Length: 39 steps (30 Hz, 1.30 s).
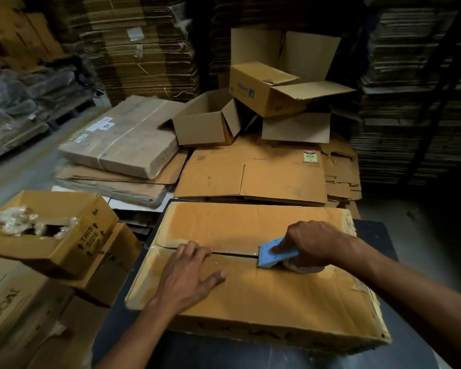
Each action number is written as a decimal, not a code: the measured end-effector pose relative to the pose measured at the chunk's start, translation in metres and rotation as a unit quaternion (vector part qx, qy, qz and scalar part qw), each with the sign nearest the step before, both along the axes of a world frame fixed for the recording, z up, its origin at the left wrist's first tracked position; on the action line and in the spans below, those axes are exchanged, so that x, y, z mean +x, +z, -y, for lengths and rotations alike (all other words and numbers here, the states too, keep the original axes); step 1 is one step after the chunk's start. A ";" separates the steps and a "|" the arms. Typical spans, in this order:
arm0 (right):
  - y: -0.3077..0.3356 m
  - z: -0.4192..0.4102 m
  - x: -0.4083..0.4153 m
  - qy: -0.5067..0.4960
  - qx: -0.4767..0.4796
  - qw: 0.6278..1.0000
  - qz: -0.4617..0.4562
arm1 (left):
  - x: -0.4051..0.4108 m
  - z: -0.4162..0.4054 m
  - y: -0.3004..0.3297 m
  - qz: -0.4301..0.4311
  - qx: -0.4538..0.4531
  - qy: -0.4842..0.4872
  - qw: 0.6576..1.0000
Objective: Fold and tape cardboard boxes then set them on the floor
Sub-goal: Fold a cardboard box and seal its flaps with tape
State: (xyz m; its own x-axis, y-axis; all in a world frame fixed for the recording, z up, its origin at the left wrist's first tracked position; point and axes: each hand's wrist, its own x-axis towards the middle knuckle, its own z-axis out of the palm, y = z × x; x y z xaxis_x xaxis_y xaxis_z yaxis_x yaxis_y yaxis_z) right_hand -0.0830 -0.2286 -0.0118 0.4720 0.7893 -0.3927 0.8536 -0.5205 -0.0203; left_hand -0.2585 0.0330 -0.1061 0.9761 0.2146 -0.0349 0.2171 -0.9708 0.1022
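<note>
Box (pixel 250 288) on table (pixel 378 235); tape dispenser (pixel 276 253) on its seam, flattened cartons (pixel 250 177) behind

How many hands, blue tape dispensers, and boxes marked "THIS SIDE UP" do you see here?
Hands: 2, the left hand and the right hand
Blue tape dispenser: 1
Box marked "THIS SIDE UP": 1
Total: 4

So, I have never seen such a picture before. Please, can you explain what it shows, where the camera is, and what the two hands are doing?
There is no machine here. A camera worn on a person's head looks down at their bare hands. A closed cardboard box lies on a dark table. The left hand presses flat on the flaps near the seam. The right hand grips a blue tape dispenser set on that seam. Behind are open boxes and stacks of flat cardboard.
</note>
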 end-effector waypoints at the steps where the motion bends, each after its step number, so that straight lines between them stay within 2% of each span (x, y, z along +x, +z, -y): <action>1: -0.001 0.001 0.000 0.002 0.001 1.000 0.002 | 0.000 -0.006 0.002 -0.008 0.015 0.015 1.000; 4: -0.002 0.000 0.001 0.004 -0.002 1.000 0.001 | 0.010 0.005 0.012 -0.044 0.037 0.009 0.998; 9: 0.001 -0.007 0.003 -0.003 -0.018 1.000 -0.008 | 0.033 0.073 0.008 -0.074 0.015 -0.140 0.987; 18: 0.016 -0.013 0.004 -0.028 -0.096 0.995 -0.013 | 0.035 0.082 -0.004 -0.075 -0.006 -0.108 0.991; 27: 0.038 0.052 0.026 -0.069 -0.183 0.981 -0.012 | 0.033 0.079 -0.010 -0.060 -0.017 -0.108 0.992; 34: 0.024 0.064 0.029 -0.054 -0.124 0.991 -0.009 | 0.042 0.101 0.005 -0.067 0.041 -0.139 0.987; 36: 0.025 0.067 0.028 -0.051 -0.114 0.992 -0.017 | 0.051 0.123 0.007 -0.071 0.013 -0.149 0.986; 39: 0.025 0.068 0.027 -0.046 -0.099 0.994 -0.022 | 0.060 0.154 0.001 -0.137 -0.065 -0.153 0.977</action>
